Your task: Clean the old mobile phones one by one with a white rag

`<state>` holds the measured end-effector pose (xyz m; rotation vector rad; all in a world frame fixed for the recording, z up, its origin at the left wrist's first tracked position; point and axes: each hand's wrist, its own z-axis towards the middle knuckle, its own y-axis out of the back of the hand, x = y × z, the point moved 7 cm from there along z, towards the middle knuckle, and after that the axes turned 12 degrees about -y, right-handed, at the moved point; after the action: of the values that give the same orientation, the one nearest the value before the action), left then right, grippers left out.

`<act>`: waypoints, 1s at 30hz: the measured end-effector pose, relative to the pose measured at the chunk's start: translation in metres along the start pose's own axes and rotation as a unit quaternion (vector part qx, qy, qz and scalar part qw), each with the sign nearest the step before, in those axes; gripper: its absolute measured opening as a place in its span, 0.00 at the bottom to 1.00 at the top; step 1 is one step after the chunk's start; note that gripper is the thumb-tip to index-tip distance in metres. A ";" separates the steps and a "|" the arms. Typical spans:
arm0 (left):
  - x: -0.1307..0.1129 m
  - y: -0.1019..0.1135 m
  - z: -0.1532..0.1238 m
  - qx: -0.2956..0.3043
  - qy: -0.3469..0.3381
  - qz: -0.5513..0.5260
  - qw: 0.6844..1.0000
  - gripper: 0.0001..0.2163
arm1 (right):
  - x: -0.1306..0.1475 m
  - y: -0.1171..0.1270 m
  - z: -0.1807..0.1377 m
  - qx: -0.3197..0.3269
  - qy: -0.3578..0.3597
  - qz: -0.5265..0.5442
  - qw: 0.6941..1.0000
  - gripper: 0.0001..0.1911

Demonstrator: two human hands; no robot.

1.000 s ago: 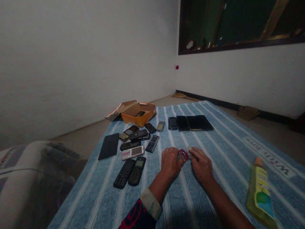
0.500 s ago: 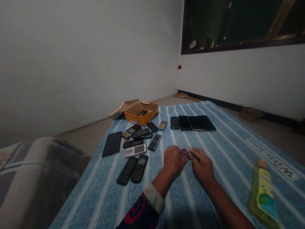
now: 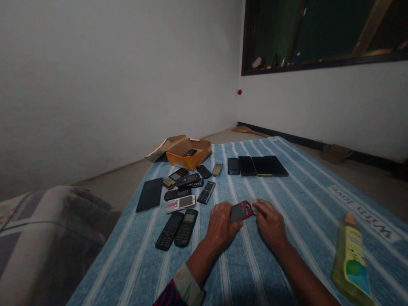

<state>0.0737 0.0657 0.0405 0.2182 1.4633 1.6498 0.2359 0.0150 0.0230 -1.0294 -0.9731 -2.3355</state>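
A pink mobile phone with a grey screen [image 3: 239,211] is gripped at its left end by my left hand [image 3: 221,223], fingers closed round it. My right hand [image 3: 270,219] is at the phone's other end, its fingertips pinching a small pale cloth or tissue [image 3: 253,204] against the edge. To the left, two dark keypad phones [image 3: 185,228] lie side by side. A white and pink phone [image 3: 180,203] and a slim silver-edged phone [image 3: 206,192] rest beyond them, among several other phones.
An orange cardboard box [image 3: 181,161] stands open at the back with a phone inside. Dark smartphones [image 3: 264,165] lie in a row at the back right. A black tablet [image 3: 149,194] is at the left edge. A yellow-green bottle [image 3: 351,259] lies at the right on the striped blue cloth [image 3: 306,238].
My left hand has slid left along the pink phone, so more of its screen shows. My right hand stays at the phone's right end with the pale piece.
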 end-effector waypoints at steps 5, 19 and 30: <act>0.005 0.010 -0.013 -0.010 -0.009 0.008 1.000 0.11 | 0.007 -0.002 -0.005 0.010 0.020 -0.048 0.999 0.17; 0.024 -0.001 -0.025 -0.073 -0.030 0.010 0.997 0.21 | 0.042 -0.024 -0.033 0.052 0.186 -0.125 0.973 0.17; 0.031 -0.007 -0.028 -0.110 -0.059 0.028 0.992 0.22 | 0.057 -0.038 -0.055 0.082 0.214 -0.102 0.968 0.21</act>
<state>0.0412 0.0663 0.0134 0.2314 1.1870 1.7979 0.1505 -0.0041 0.0231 -0.3489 -1.1091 -2.4434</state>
